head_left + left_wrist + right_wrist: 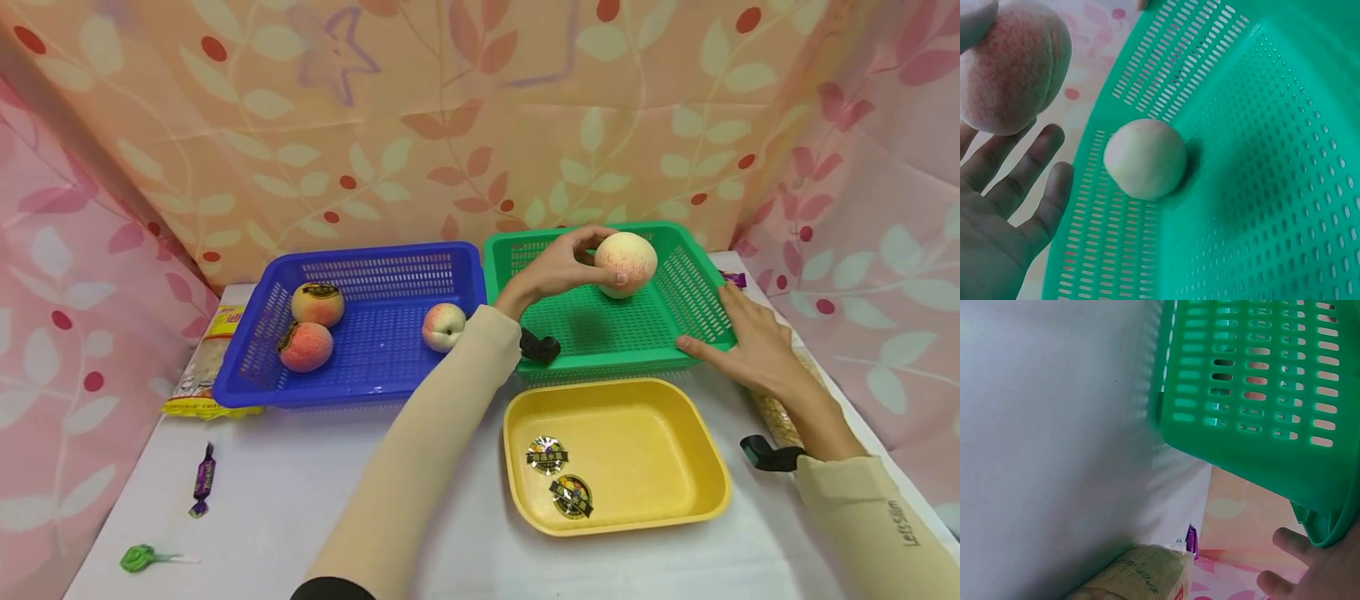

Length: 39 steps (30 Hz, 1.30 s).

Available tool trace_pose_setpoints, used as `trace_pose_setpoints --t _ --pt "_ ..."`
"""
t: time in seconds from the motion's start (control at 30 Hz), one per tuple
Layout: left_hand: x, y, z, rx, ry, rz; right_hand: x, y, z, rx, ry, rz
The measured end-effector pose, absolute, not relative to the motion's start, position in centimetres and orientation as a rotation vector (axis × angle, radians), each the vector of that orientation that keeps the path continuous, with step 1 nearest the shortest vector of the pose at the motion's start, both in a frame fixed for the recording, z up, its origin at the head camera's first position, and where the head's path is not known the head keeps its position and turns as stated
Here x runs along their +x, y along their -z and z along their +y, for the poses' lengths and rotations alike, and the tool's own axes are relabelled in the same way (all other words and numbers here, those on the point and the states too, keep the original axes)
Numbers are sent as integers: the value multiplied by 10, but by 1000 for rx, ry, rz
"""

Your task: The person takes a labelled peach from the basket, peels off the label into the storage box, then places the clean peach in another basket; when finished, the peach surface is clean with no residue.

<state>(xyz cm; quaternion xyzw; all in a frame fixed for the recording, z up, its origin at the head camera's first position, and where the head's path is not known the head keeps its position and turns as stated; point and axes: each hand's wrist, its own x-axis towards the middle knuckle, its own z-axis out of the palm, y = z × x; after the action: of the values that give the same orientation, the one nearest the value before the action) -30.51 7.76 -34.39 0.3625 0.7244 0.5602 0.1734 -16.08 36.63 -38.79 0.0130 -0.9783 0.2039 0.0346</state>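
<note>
My left hand [564,265] holds a large pale pink peach [626,258] above the green basket [592,360]. In the left wrist view the thumb lies on this peach [1016,69], while two fingers stretch out free of it. A second, paler peach [1145,159] sits inside the basket against its wall; in the head view the raised peach mostly hides it. My right hand [761,346] rests at the basket's near right corner, thumb by the front rim and fingers extended along the outer side. In the right wrist view, fingertips [1291,544] show beside the rim's corner.
Left of the green basket stands a blue basket [352,392] with several fruits, one a white peach [444,327]. A yellow tray [645,450] with two round stickers lies in front. Wrapped candy [202,479], a green lollipop [138,558] and snack bags [206,371] lie around the edges.
</note>
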Motion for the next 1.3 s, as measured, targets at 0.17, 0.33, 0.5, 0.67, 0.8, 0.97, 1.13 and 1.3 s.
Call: trace_pose_setpoints --t 0.17,0.33,0.5,0.67,0.8,0.97,1.13,1.3 --pt "-315 355 88 967 -1539 2106 -159 388 366 31 -649 -3014" --pt "-319 363 95 907 -1413 2099 -157 388 365 22 -659 -3022" --pt "-321 366 101 887 -1318 2014 -157 389 365 16 -665 -3025" --pt "-323 373 105 866 -1232 1972 -157 391 363 25 -673 -3022" --pt "-324 380 107 860 -1151 1972 -158 390 360 32 -686 -3019" --pt "-325 386 113 872 -1112 1968 -157 389 359 35 -699 -3014" --pt "-326 387 121 898 -1040 2012 -157 386 362 24 -700 -3015" --pt "-326 387 128 924 -987 2016 -157 386 364 17 -701 -3030"
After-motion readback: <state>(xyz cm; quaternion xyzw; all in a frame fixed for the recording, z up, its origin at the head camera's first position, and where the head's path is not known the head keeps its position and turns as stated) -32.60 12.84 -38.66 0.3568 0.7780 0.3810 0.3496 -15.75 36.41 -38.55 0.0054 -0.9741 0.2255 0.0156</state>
